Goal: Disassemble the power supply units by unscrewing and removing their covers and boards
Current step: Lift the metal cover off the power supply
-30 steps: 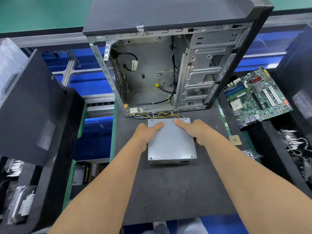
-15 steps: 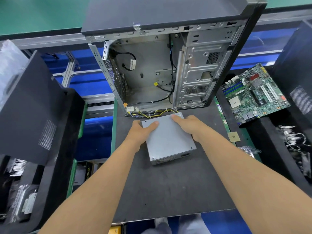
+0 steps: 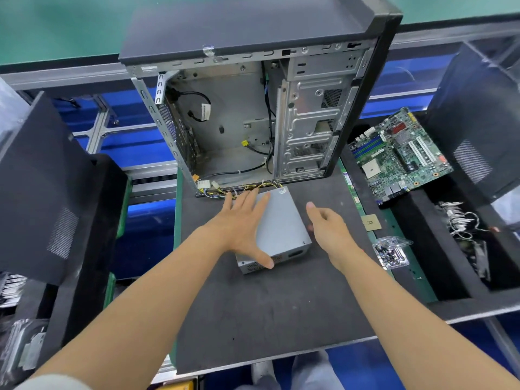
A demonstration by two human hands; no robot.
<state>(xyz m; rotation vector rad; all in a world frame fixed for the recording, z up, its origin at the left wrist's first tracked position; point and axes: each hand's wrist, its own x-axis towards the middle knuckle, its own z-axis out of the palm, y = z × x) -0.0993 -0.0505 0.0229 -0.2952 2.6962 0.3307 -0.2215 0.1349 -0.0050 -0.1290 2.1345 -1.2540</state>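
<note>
Grey sheet metal marks the PSU [image 3: 284, 226], a closed box lying flat on the dark mat [image 3: 281, 311] in front of the opened case [image 3: 253, 114]; its cover is on and no screw looks touched, so the disassembly has, by my judgement, barely begun. The head view is the only one: the left hand [image 3: 242, 223] lies spread over the box's left half, fingers straight and apart, reaching toward the far edge, thumb down at the near vented face; it presses or rests on the top and grips nothing. The right hand [image 3: 329, 223] sits just beside the box's right edge, fingers loosely bent and empty; whether it touches the side wall I cannot tell. The box lies skewed, its long axis running from the near left to the far right, the far end against the yellow-and-black cables [image 3: 247, 188] that trail back into the case. The left hand is the nearer, already on it; the right would have to close inward from the right to take the opposite side. A motherboard [image 3: 399, 156] lies to the right on a black bin; a bag of screws [image 3: 391, 251] sits near the mat's right edge.
</note>
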